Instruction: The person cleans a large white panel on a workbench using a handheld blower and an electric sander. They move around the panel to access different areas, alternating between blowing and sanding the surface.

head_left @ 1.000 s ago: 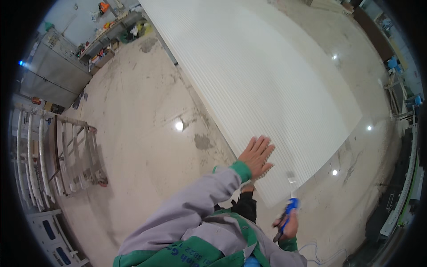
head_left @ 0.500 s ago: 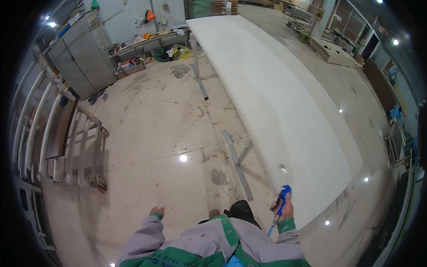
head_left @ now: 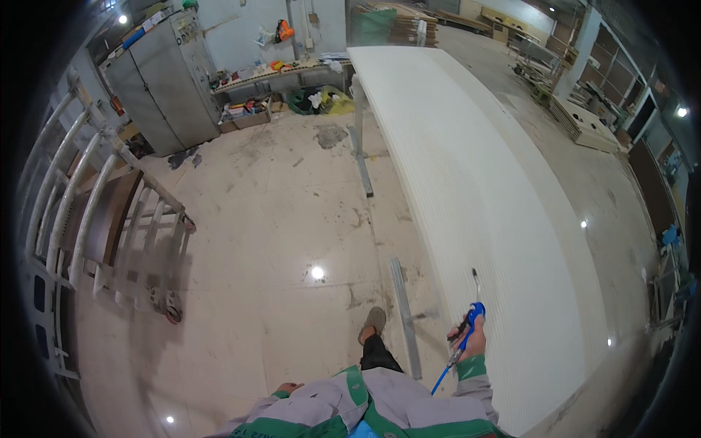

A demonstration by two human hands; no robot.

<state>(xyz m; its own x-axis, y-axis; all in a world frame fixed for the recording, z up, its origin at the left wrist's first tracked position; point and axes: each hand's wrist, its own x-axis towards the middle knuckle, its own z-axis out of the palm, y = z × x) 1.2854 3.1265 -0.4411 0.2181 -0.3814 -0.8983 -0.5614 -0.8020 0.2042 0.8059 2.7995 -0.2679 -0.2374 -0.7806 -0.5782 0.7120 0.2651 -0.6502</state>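
In my right hand is a blue air blow gun with a thin bent nozzle, my fingers wrapped around its handle. A blue hose runs from its lower end toward my body. The nozzle lies above the near left part of a long white panel with fine lengthwise grooves. This panel stretches away from me, raised on metal stands. Low beside my waist, my left hand is only partly in view, its fingers mostly hidden, and nothing shows in it.
A white tubular rack cart on wheels, holding a brown board, stands left. At the back are a grey metal cabinet and a cluttered workbench. Stacked panels lie far right. My foot is beside the near stand's leg.
I have stepped, one foot now showing further ahead. My left hand has drawn back to my waist. The blow gun stays in my right hand, its thin nozzle now clearly visible above the panel.
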